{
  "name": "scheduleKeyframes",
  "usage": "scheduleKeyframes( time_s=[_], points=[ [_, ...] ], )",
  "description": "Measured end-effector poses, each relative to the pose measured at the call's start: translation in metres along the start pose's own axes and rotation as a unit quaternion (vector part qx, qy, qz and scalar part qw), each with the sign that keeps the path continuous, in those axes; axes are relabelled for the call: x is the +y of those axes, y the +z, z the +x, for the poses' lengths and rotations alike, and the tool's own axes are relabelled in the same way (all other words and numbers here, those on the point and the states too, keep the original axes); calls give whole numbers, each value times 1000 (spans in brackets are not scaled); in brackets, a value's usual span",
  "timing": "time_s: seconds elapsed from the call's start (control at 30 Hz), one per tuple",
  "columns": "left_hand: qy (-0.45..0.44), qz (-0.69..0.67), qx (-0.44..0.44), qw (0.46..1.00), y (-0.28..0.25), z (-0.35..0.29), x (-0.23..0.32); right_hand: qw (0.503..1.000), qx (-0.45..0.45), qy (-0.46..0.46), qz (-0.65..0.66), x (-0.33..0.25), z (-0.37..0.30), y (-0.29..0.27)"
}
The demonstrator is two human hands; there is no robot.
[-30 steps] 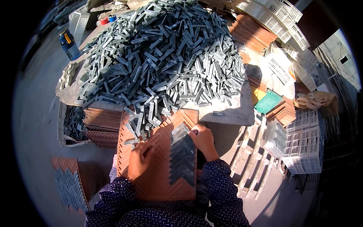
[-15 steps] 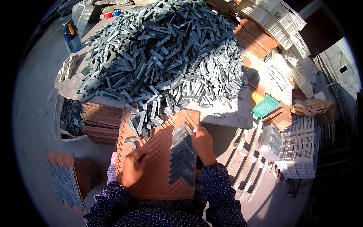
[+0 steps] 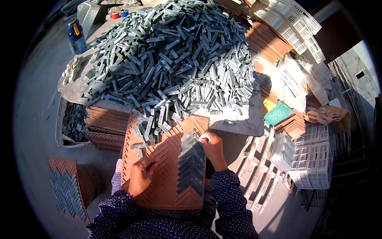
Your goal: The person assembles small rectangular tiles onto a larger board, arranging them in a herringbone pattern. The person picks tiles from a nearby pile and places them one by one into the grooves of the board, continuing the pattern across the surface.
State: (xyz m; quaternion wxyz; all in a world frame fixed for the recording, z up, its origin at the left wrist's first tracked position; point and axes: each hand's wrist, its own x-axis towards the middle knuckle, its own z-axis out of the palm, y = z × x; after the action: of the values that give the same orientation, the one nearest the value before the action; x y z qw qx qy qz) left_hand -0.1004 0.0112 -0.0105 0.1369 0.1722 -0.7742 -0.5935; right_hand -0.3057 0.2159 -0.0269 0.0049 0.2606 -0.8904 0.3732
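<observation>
A reddish-brown mould tray (image 3: 167, 201) with herringbone ridges lies tilted in front of me. Dark grey stone strips (image 3: 190, 167) fill a zigzag band along its right side. My right hand (image 3: 213, 149) is closed at the upper right end of that band, fingertips pressed together against it; anything between them is too small to make out. Over the tray's left part, my left hand (image 3: 142, 175) is curled, thumb near the fingers, and whatever it may hold is hidden. Loose strips (image 3: 149, 127) spill onto the tray's upper left from the big heap (image 3: 171, 51).
The heap rests on a stone-like table (image 3: 250, 123). Stacked brown trays (image 3: 105, 121) and a bin of strips (image 3: 73, 123) stand left; a strip-filled tray (image 3: 65, 191) is lower left. White crates (image 3: 312, 159), a wooden pallet (image 3: 254, 171) and a green piece (image 3: 277, 113) lie right.
My right hand's fingertips have shifted slightly downward along the band's edge. My left hand stays almost in place. The whole view has drifted a little.
</observation>
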Motion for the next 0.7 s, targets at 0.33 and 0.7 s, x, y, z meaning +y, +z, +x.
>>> scheduleKeyframes(
  time_s=[0.33, 0.7],
  points=[
    [7, 19, -5, 1000, 0, -2, 3, 999, 34, 22, -6, -1, -9, 6],
    [-3, -3, -9, 1000, -5, 1, 6, 998, 7, 25, 56, -13, 15, 1]
  ],
)
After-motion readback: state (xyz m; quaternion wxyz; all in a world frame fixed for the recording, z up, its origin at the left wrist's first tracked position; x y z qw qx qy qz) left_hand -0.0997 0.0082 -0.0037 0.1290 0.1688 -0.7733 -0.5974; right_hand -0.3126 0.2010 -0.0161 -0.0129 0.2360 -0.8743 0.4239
